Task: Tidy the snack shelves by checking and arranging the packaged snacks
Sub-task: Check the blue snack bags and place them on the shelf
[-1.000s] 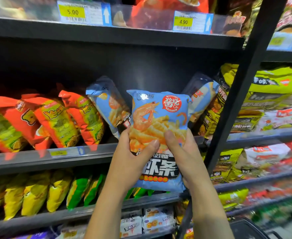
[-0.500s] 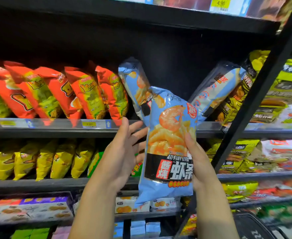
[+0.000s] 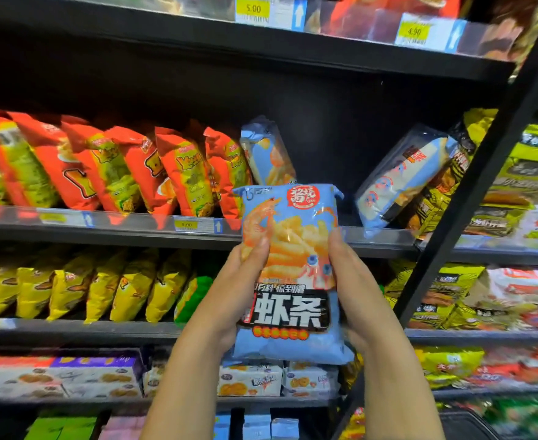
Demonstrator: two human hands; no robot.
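**Blue shrimp-stick bag held up in both hands, in front of mid shelf**

Light-blue plastic snack bag w/ shrimp picture and big black-and-white lettering (image 3: 288,271) is upright, front to the camera, just below frame centre. It is off the shelves, held in the air in front of the black metal middle shelf (image 3: 102,231); in view its top edge overlaps that shelf's front lip.

Left hand (image 3: 239,296) grips the bag's left side at 9 o'clock: thumb pressed on the front over the shrimp print, fingers hidden behind. Right hand (image 3: 356,290) grips the right side at 3 o'clock: thumb along the edge, heel by the lower right corner, other fingers out of sight behind the pack. Both forearms come up from 6 o'clock.

On the middle shelf, at 12 o'clock from the held bag, a 2nd light-blue bag (image 3: 267,154) stands upright. It is just beside a row of tilted orange-red crinkly bags (image 3: 172,173) running off to 9–10 o'clock. At 2 o'clock a 3rd light-blue bag (image 3: 401,179) leans hard right against dark yellow-black packs (image 3: 448,182), w/ a gap btwn it and the 2nd. Yellow price tag reading 3.00 (image 3: 186,224) is on the shelf lip at 10 o'clock.

Shelf below: yellow bags (image 3: 102,284) at 8–9 o'clock, one green bag (image 3: 198,290) just beside the left wrist. Lower again, at 6–7 o'clock, white printed boxes (image 3: 248,381).

Top shelf lip at 12–1 o'clock carries yellow tags 5.00 (image 3: 253,8) and 4.90 (image 3: 413,31). Black slanted upright post (image 3: 471,192) at 3 o'clock splits off the next bay of yellow-green packs (image 3: 534,173), print too blurred to read.
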